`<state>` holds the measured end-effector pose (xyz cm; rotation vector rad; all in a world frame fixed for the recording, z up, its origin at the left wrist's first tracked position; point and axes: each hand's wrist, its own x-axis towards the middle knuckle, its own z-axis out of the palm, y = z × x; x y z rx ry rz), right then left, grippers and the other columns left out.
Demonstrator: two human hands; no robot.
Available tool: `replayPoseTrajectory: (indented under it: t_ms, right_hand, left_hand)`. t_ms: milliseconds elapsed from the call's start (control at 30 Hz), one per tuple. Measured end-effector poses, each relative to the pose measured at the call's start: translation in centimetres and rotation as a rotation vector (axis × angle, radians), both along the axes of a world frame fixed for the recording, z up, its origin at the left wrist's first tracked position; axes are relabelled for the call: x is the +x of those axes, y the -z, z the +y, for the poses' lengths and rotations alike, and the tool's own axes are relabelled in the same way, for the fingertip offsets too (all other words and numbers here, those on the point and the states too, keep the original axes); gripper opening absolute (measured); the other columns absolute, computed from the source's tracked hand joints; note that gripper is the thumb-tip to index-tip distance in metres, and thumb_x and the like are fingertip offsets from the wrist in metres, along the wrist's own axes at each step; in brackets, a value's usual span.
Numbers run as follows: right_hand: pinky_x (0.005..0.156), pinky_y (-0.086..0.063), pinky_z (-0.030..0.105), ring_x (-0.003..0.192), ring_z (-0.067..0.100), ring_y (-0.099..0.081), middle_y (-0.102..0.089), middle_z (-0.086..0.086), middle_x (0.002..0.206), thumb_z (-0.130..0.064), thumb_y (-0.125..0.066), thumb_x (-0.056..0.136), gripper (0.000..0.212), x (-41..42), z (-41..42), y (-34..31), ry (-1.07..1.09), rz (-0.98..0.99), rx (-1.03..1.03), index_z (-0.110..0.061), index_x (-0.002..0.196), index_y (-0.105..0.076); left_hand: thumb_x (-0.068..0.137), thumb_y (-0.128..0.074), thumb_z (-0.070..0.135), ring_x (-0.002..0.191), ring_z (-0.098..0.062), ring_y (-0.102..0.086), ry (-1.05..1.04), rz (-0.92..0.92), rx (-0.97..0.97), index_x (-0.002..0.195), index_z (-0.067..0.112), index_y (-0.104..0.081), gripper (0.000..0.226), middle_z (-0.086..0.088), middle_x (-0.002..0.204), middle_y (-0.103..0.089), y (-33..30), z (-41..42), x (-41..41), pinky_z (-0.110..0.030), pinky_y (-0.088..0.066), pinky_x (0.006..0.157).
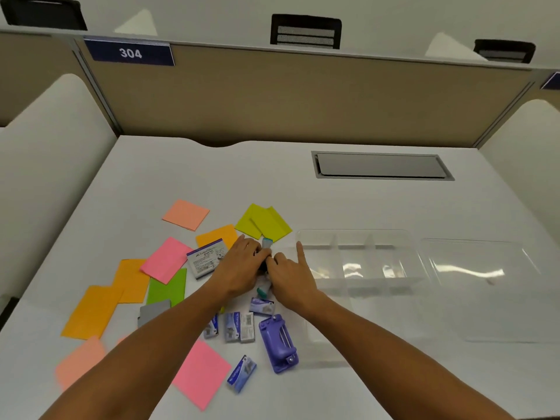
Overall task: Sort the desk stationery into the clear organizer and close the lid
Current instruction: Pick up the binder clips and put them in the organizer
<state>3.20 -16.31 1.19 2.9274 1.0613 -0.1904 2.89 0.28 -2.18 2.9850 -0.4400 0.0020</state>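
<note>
Grip: both hands meet at the desk's centre, fingers curled round a cluster of small items; what each holds is partly hidden.
Left hand (242,262): knuckles up, fingers bent over a dark object, touching a teal-capped tube (267,243) that sticks out at 12 o'clock from the fingers.
Right hand (288,274): pinching at the same cluster, index finger pointing straight toward 12 o'clock; it looks closed on the dark item, though the contact is blocked by the left hand.
Second tube (263,290): teal cap, lying below the 2 hands at 6 o'clock.
Clear organizer (360,259): open, at 3 o'clock of the hands, just beside the right index finger, dividers visible inside.
Lid (485,286): flat on the desk at 3 o'clock of the organizer, touching or hinged to it; I cannot tell which.
Sticky notes: orange, yellow-green, green and pink sheets scattered from 12 to 7 o'clock, among them a pink sheet (165,259) at 9 o'clock and another pink one (201,372) at 6 o'clock.
White card pack (206,258): touching the left hand at 9 o'clock.
Staple boxes: 4 or so small blue boxes at 6 o'clock, 1 of them (239,327) between the forearms.
Purple hole punch (278,342): at 6 o'clock, just beside the boxes.
Desk (212,171): white, with a grey cable hatch (381,165) at 1 o'clock.
</note>
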Motion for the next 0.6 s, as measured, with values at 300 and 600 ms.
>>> replayPoseTrajectory:
  t_ms: [300,600]
  right_hand:
    - [0.086,-0.048,0.038,0.104,0.029,-0.053,-0.053,0.008,0.130,-0.011,-0.067,0.085,0.051,1.8,-4.0,-3.0,0.008,-0.007,0.281,-0.014,0.133,-0.050]
    - [0.095,-0.051,0.032,0.117,0.021,-0.052,-0.040,0.002,0.143,-0.009,-0.068,0.087,0.064,1.8,-15.8,-3.9,0.073,0.112,0.476,-0.023,0.143,-0.039]
  left_hand:
    - [0.080,-0.073,0.025,0.106,-0.033,-0.052,-0.203,-0.197,-0.148,0.125,0.016,-0.052,0.051,-0.012,0.115,-0.059,-3.4,-4.1,-1.2,-0.040,-0.047,0.089]
    - [0.084,-0.069,0.033,0.116,-0.030,-0.049,-0.264,-0.163,-0.230,0.131,0.019,-0.050,0.053,-0.011,0.126,-0.057,-6.5,-14.1,-2.5,-0.041,-0.043,0.096]
